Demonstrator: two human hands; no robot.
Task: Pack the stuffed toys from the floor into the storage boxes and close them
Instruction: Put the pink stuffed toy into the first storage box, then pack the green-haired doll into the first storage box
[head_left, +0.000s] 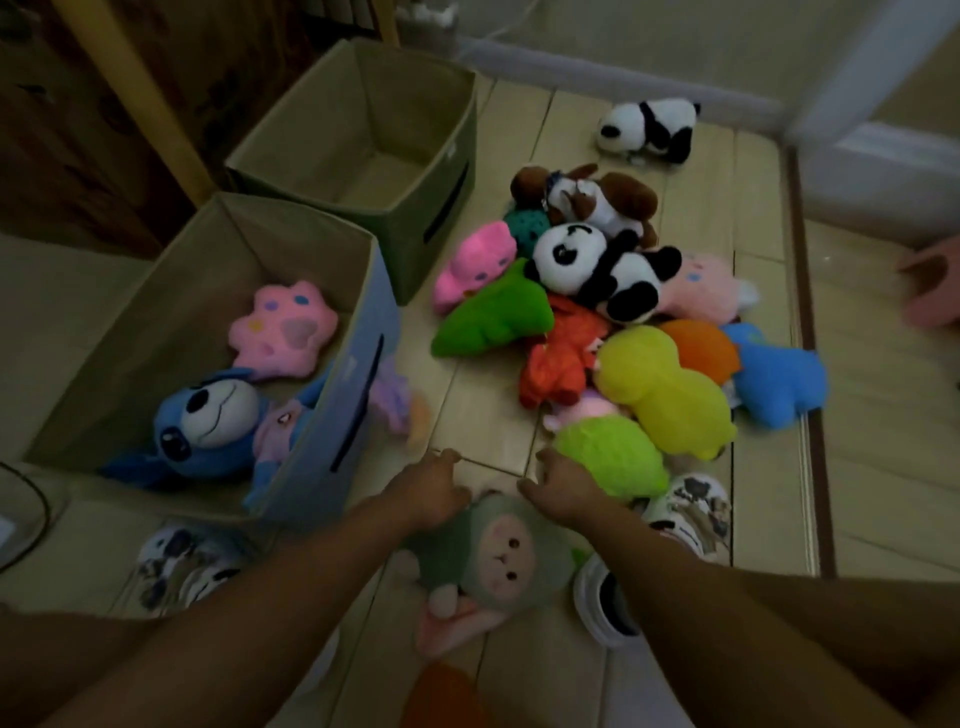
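A grey-green plush with a pink face (496, 558) lies on the floor just in front of me. My left hand (434, 491) and my right hand (563, 491) hold its top from either side, fingers curled. The near blue storage box (332, 431) stands open and holds a pink paw plush (283, 330), a blue big-eyed plush (208, 421) and a pale purple toy. The far green storage box (431, 208) stands open and empty. A pile of stuffed toys (597, 332) covers the floor to the right, topped by a panda (597, 270). No lids are visible.
A second panda (647, 127) lies alone near the far wall. A blurred purple toy (397, 400) is beside the blue box. Patterned shoes (691, 512) (182, 564) flank my arms. An orange thing (441, 696) is at the bottom edge. Wooden furniture stands at the left.
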